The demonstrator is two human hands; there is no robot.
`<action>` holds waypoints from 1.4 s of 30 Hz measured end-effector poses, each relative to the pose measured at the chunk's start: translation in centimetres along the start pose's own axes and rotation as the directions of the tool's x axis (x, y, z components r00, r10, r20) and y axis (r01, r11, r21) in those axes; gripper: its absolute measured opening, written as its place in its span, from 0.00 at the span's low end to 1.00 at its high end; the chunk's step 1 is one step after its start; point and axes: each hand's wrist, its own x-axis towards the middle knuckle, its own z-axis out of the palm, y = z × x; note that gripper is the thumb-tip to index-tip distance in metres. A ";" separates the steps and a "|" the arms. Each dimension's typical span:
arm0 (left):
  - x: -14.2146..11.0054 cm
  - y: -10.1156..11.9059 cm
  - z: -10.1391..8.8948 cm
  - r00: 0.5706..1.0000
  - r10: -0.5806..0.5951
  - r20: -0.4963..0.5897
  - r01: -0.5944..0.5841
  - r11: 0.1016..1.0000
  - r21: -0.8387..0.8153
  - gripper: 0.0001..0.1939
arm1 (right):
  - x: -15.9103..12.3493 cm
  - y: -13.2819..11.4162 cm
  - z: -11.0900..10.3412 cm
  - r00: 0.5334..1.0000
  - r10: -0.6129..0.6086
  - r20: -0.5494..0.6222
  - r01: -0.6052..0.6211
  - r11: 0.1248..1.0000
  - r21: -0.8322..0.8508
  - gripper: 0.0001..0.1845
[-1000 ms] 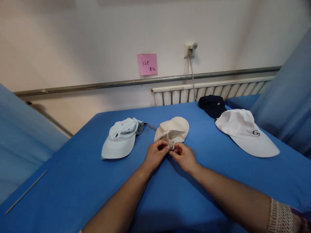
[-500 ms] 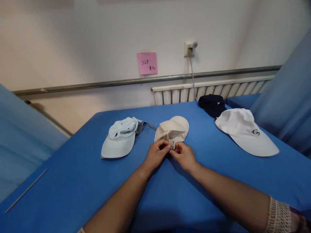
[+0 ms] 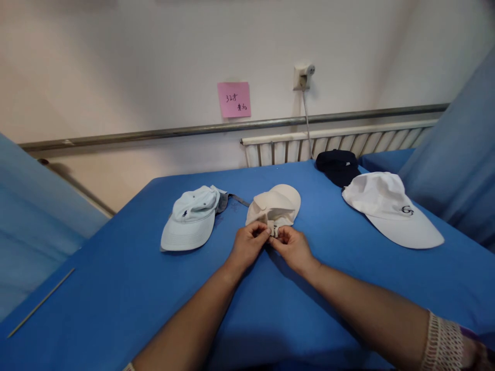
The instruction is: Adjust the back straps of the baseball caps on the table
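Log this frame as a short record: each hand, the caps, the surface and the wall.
Left hand: pinching the back strap of the beige cap
Right hand: pinching at the same strap
Left side: pale blue cap, thin stick
Right side: white cap, dark cap behind it
Surface: blue-covered table
Wall: pink note, plugged-in socket, rail
Strap fastening: too small to tell
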 end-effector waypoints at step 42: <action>-0.3 -0.2 -1.2 0.991 0.135 -0.028 -0.117 0.931 0.345 0.14 | -0.3 -0.8 0.0 0.988 -0.068 0.142 0.045 0.987 0.157 0.16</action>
